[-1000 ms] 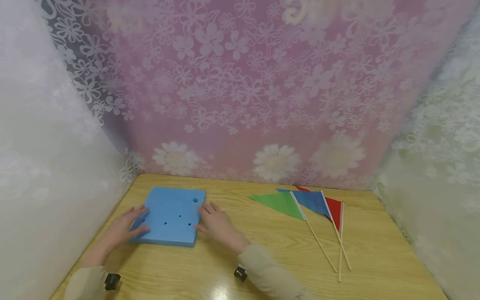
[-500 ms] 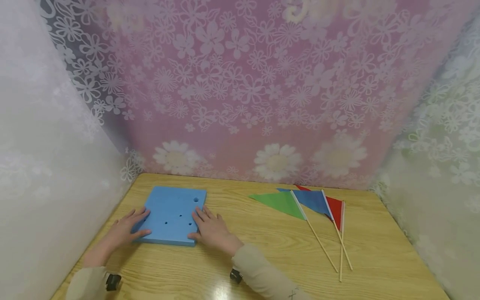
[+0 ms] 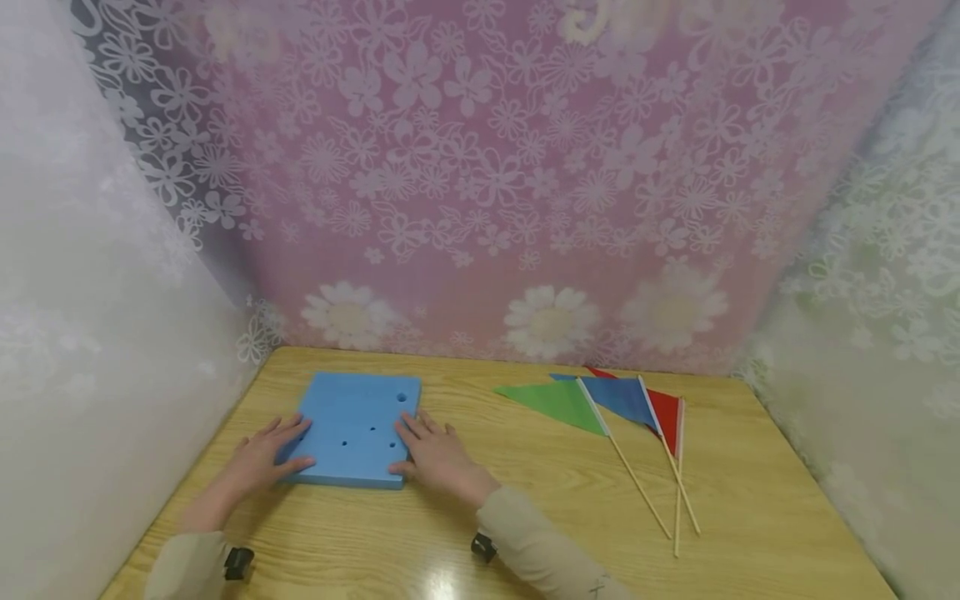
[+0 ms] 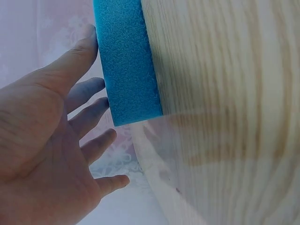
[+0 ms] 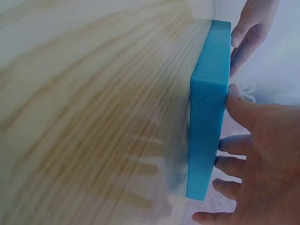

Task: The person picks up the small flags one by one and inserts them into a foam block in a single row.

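A flat blue foam board [image 3: 347,408] with several small holes lies on the table at the left in the head view. My left hand [image 3: 258,458] rests its spread fingers on the board's left side, the thumb near the front left corner. On the opposite side, my right hand [image 3: 441,457] touches the right edge with straight fingers, the thumb at the front right corner. Both wrist views show the board's thick side, with fingertips of the left hand [image 4: 56,126] and the right hand [image 5: 262,154] along its top edge. Neither hand curls round it.
To the right lie a green flag [image 3: 558,406], a blue flag [image 3: 618,400] and a red flag [image 3: 666,417] on thin wooden sticks, which cross near their lower ends. Flowered curtains [image 3: 487,183] enclose the wooden table [image 3: 540,517] at the back and sides.
My right hand first shifted left, further onto the board. Since then, the board and both hands have moved slightly to the right. The flags have stayed in place on the table.
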A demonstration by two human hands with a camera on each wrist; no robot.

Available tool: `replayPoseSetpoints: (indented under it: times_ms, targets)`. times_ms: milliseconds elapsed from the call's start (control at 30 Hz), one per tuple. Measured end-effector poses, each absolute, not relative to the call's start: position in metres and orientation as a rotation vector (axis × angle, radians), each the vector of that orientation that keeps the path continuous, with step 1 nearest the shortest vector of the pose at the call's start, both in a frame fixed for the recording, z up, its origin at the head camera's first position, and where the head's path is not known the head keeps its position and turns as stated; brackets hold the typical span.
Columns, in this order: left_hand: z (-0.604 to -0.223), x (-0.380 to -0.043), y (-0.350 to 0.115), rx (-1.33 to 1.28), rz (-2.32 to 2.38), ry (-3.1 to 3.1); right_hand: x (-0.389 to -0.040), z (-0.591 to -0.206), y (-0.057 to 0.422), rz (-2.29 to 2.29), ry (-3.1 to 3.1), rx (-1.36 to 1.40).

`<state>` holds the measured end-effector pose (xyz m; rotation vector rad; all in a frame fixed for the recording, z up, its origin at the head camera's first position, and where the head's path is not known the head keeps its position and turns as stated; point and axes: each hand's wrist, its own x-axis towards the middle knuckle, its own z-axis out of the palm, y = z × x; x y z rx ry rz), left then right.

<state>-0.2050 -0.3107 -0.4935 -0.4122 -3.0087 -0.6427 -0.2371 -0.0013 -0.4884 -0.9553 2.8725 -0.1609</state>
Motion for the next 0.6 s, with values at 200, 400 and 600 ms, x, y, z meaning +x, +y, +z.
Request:
replayPoseSetpoints:
  times_ms: [200,400,600]
  targets:
    - [-0.492,-0.206,-0.301,-0.404,-0.644,-3.015,-0.238,-0.49,0.008,-0.193,2.857,-0.95]
    - [-0.495,-0.206,-0.291,-0.417,-0.612,-2.991,-0.241,-0.49,0.017,-0.196,2.858,-0.942]
    - [-0.497,-0.207,-0.281,-0.445,-0.601,-2.99,-0.247,-0.493,0.03,-0.247,2.842,-0.94]
